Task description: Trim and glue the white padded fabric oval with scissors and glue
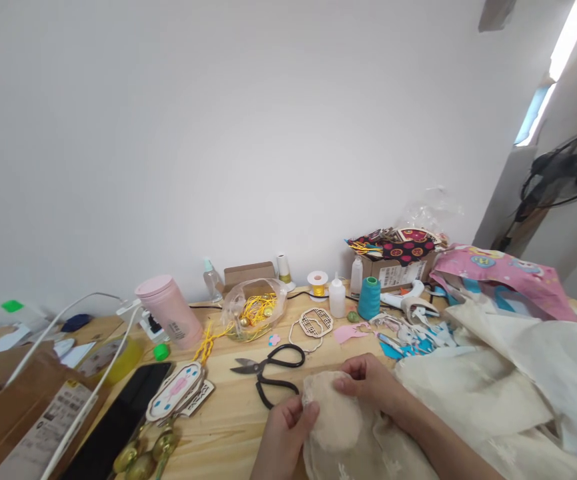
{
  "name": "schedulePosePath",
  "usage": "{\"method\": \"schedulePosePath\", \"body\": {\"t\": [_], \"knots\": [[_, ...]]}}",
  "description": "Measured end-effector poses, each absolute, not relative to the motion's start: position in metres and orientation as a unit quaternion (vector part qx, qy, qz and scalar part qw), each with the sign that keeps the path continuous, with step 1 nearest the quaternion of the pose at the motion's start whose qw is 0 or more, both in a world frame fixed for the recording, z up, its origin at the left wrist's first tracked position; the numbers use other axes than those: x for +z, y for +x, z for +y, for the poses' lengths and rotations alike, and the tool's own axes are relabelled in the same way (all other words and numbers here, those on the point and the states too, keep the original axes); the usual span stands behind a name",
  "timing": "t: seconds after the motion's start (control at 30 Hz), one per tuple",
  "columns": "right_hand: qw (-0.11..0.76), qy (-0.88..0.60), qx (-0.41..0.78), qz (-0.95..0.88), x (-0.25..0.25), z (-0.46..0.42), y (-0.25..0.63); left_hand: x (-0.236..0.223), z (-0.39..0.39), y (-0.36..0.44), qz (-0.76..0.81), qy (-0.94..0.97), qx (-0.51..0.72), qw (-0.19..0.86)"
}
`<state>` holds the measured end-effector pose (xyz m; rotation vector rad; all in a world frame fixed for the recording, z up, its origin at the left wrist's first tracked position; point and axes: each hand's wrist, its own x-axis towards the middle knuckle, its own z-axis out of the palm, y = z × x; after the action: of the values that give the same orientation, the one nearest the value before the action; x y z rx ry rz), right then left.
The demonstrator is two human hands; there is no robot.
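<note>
Wall closes off the desk's far edge, while the near edge lies out of view. A large cream cloth heap covers the right part, leaving little room beside the right forearm. Beyond it, a pink printed bag and a cardboard box crowd the far right corner. An opened brown carton blocks the left side, with a black phone slanting beside it.

Bare wood runs between the stacked tags and the scissors, down toward the person; this is the widest open patch. The pink tumbler stands nearer the far edge, left of a clear bag of yellow cord.

Sheer cloth with a pale rounded piece is at front, right of centre. The left hand pinches its left border, thumb against fingers; the right hand is nearly closed too, thumb pressing the upper right of the rounded piece with curled fingers close by. The black scissor loops sit just beyond the left hand, open blades pointing left. Past the hands, teal thread, a white squeeze bottle and a small yellow spool limit reach toward the wall.
</note>
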<state>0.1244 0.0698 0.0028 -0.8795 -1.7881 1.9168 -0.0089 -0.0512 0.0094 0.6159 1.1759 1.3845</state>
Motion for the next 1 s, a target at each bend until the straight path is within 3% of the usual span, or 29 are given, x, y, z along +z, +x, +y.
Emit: {"method": "schedulePosePath", "body": {"t": [0.43, 1.0], "knots": [[0.229, -0.342, 0.641, -0.648, 0.011, 0.067, 0.123, -0.005, -0.052, -0.013, 0.509, 0.235, 0.611, 0.559], [0.220, -0.322, 0.602, -0.697, 0.001, 0.071, 0.122, 0.005, -0.054, -0.012, 0.483, 0.255, 0.611, 0.573]]}}
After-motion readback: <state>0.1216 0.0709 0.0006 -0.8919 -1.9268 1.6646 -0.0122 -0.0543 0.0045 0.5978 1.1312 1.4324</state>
